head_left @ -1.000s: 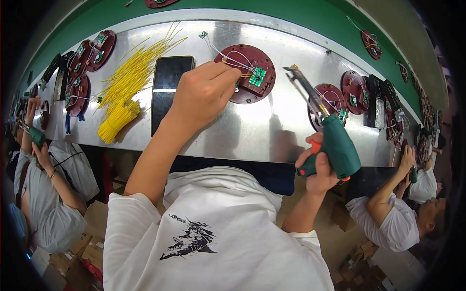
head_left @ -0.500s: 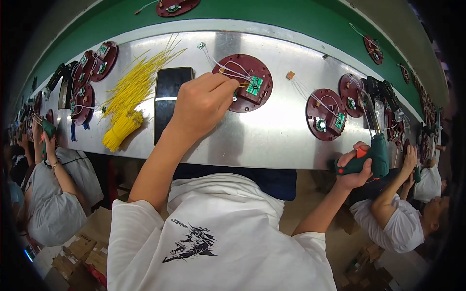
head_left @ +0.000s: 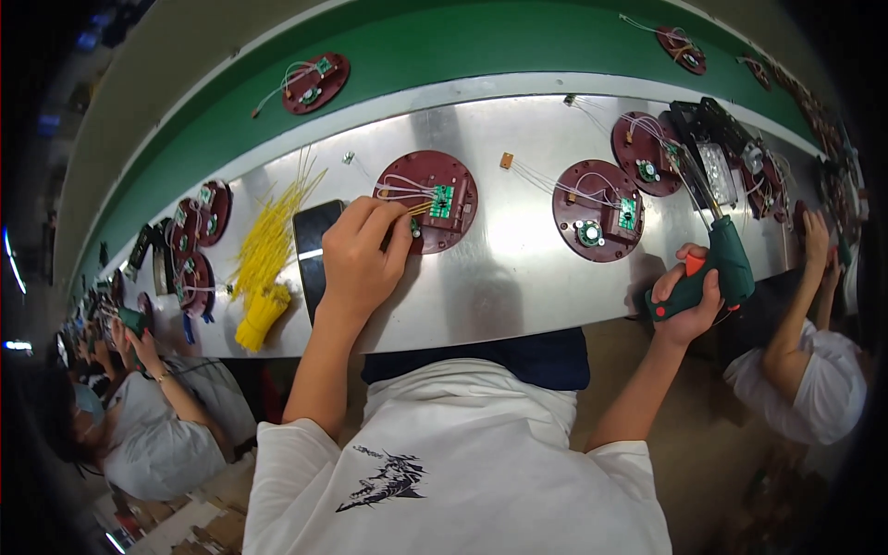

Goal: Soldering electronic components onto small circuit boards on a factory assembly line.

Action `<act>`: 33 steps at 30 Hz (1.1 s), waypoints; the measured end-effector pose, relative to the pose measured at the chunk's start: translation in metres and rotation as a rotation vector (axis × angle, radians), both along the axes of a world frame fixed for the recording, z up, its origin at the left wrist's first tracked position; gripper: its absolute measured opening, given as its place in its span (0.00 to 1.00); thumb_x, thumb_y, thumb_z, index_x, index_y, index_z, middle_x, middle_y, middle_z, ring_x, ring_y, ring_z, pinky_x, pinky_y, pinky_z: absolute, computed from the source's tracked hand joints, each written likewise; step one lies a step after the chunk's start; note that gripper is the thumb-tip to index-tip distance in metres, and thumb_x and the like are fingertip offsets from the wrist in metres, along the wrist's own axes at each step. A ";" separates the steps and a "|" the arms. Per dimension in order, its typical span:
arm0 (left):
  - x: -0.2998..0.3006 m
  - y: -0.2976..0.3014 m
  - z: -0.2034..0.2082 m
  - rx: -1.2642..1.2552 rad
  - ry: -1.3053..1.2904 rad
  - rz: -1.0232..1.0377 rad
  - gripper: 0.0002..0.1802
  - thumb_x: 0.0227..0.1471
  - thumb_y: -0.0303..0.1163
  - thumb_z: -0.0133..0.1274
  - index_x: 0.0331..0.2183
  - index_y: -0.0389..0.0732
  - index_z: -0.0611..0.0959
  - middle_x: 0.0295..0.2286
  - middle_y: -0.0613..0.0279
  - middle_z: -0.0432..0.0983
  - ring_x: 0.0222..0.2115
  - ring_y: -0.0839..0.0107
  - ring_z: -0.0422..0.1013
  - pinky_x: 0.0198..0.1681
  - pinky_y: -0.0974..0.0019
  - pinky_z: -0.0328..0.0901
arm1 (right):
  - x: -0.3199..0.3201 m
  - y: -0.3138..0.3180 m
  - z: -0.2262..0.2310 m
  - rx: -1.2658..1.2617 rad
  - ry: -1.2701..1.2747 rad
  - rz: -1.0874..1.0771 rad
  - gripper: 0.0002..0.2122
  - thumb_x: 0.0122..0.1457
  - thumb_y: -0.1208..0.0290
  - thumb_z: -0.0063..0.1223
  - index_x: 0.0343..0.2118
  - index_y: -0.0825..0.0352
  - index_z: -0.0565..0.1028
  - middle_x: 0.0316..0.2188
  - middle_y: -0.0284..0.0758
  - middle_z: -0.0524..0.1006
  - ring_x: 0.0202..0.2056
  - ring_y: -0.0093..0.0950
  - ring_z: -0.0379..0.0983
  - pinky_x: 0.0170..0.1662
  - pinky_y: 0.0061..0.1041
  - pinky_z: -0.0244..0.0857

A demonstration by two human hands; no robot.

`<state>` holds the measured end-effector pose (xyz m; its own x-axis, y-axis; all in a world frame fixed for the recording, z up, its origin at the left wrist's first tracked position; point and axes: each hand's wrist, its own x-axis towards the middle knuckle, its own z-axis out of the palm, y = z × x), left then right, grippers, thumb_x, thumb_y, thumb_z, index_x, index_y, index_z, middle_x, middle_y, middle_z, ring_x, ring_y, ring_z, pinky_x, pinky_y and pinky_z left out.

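Note:
A maroon round disc point(head_left: 452, 171) lies on the metal bench, with a small green circuit board point(head_left: 442, 202), white wires and thin yellow wires point(head_left: 421, 210). At its left edge, my left hand point(head_left: 363, 254) pinches the outer ends of the yellow wires; its fingertips partly cover the disc's lower left side. My right hand point(head_left: 689, 314) grips a dark green soldering gun point(head_left: 731, 264) with a red trigger. The gun's long metal tip points up and away, beside another maroon disc point(head_left: 645, 134). A similar wired disc point(head_left: 578, 190) lies between the two hands.
Left of my left hand are a dark phone-like slab point(head_left: 310, 264) and a bundle of yellow wires point(head_left: 264, 310). A black holder point(head_left: 708, 129) stands at the right. More discs lie on the green strip point(head_left: 462, 65) behind the bench. Co-workers sit on both sides.
The view has shifted and tilted. My left hand sits a little farther back from the disc's circuit board, still pinching the yellow wires. My right hand keeps holding the soldering gun.

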<state>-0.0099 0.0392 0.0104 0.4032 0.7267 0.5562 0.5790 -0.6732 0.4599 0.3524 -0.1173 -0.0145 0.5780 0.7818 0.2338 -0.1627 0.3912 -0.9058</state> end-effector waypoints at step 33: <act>0.124 0.218 0.065 -0.164 0.493 -0.077 0.42 0.38 0.53 0.64 0.50 0.33 0.80 0.46 0.41 0.75 0.48 0.45 0.71 0.54 0.52 0.66 | 0.003 0.003 0.003 0.070 0.111 -0.259 0.18 0.69 0.60 0.33 0.44 0.72 0.69 0.38 0.40 0.70 0.13 0.20 0.63 0.16 0.21 0.58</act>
